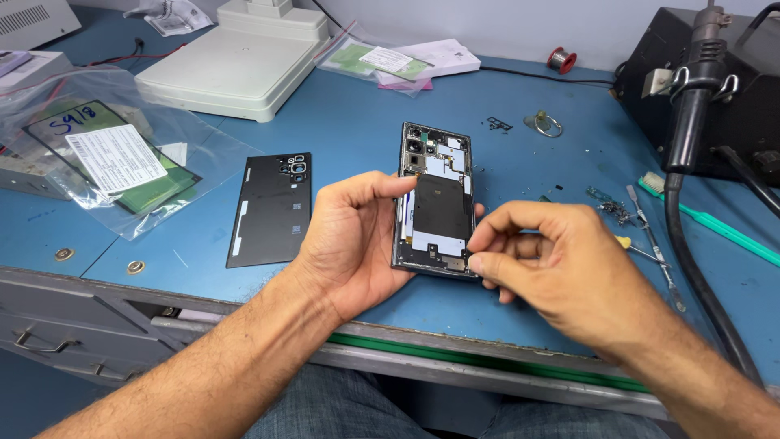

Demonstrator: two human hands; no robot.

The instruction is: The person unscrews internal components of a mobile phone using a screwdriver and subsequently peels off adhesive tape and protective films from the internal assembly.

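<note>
Both hands (455, 244) curled around opened phone (436, 199)

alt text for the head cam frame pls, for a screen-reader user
A person's left hand holds an opened phone with its insides showing, while the right hand pinches at its lower right corner. The black back cover lies to the left on a blue workbench, tools at right.

One opened phone (437, 199), one back cover (270, 210), two hands (357, 236), two plastic bags (106, 158).
</note>
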